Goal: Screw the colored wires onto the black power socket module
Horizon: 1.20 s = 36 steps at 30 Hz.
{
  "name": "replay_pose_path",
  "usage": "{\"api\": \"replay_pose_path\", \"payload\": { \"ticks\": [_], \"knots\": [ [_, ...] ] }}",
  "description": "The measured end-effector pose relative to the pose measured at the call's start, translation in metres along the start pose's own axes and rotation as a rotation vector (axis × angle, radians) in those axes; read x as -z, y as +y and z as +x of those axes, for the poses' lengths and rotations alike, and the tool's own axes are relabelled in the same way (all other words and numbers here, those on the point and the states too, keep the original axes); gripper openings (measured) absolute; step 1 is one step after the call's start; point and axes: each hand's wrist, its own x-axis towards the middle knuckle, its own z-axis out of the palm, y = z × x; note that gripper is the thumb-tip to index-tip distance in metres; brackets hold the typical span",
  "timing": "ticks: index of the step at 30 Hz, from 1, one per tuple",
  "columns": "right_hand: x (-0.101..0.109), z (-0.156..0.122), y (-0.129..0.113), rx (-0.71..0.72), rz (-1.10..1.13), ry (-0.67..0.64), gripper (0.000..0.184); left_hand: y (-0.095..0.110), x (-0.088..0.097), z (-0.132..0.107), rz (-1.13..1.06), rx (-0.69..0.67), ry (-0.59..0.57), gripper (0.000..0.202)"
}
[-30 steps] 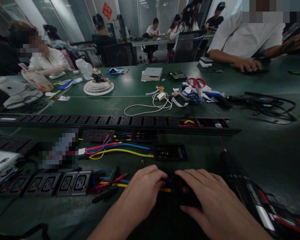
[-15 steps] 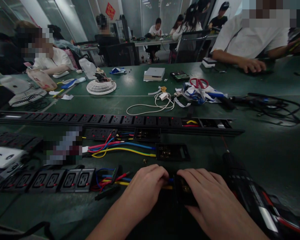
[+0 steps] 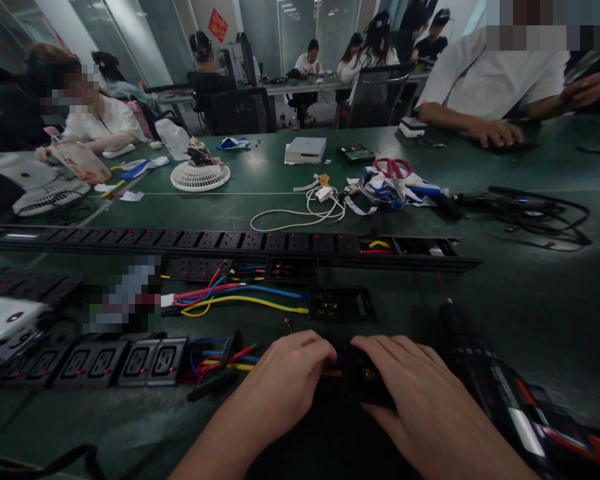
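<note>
At the far left a white box (image 3: 10,317) sits behind the near socket strip (image 3: 105,363), whose outlets face up. Further back stands a white fan grille (image 3: 200,177), with a long strip (image 3: 200,240) running across the table (image 3: 145,433) in front of it. Red, blue and yellow wires (image 3: 243,367) come out past the right end of the near strip and pass under the left hand (image 3: 300,363). A small screw (image 3: 287,324) lies just beyond that hand, whose thumb and fingertips are closed together on the blue wire (image 3: 339,359). Behind the hands lies a second block (image 3: 340,303), wired from its left end. The black block (image 3: 367,377) is low on the table directly in front of the person, its left end at the wires, and the right hand (image 3: 405,373) is clamped over it, fingers on top and thumb at the near side. Right of this hand lies a drill (image 3: 490,373), its bit pointing away.
</note>
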Motion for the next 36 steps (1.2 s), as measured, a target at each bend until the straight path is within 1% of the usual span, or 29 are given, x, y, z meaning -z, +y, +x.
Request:
{"api": "replay_pose_path", "payload": {
  "ticks": [4,10,16,22,28,33,36],
  "knots": [
    [-0.001,0.0,0.002,-0.013,0.0,-0.003,0.078,0.0,0.003,-0.003,-0.006,-0.023,-0.017,0.024],
    [0.001,0.0,0.002,0.03,-0.058,0.039,0.085,-0.006,-0.001,-0.002,0.01,-0.01,-0.057,0.021],
    [-0.003,0.002,0.001,0.049,-0.091,0.017,0.088,-0.006,-0.004,-0.003,0.031,-0.034,-0.031,0.021],
    [-0.003,0.0,0.001,0.086,-0.097,-0.014,0.076,-0.003,-0.006,-0.004,0.029,-0.026,-0.023,0.021],
    [-0.002,0.002,0.001,0.076,-0.113,-0.03,0.08,-0.002,-0.009,-0.005,0.064,-0.022,-0.008,0.026],
    [-0.001,0.003,0.001,0.083,-0.125,0.015,0.085,-0.001,-0.009,-0.004,0.027,-0.022,0.006,0.022],
    [0.0,0.002,0.0,0.061,-0.132,0.018,0.083,0.0,-0.008,-0.003,-0.003,-0.004,0.026,0.02]
  ]
}}
